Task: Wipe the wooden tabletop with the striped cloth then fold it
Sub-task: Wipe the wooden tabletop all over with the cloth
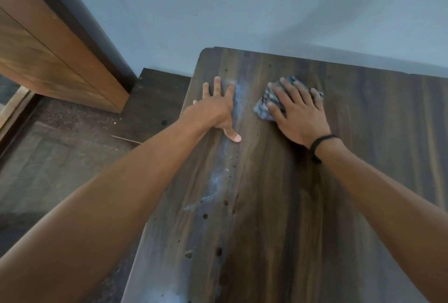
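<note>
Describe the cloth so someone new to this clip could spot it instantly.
Start at the dark wooden tabletop against the pale wall and go to its far end. The striped cloth lies bunched under the right hand, the only blue-and-white fabric; the left hand presses bare wood.

A plain pale blue-grey wall fills the space beyond the hands, evenly and softly lit, with a faint shadow low on it to the far right of the right hand. Up and to the left of the left hand stands a warm brown wooden cabinet with a dark edge strip running down its side to the floor. Below it, to the left of the left forearm, lies a dark, dusty wood-look floor, speckled with pale bits of debris.
</note>
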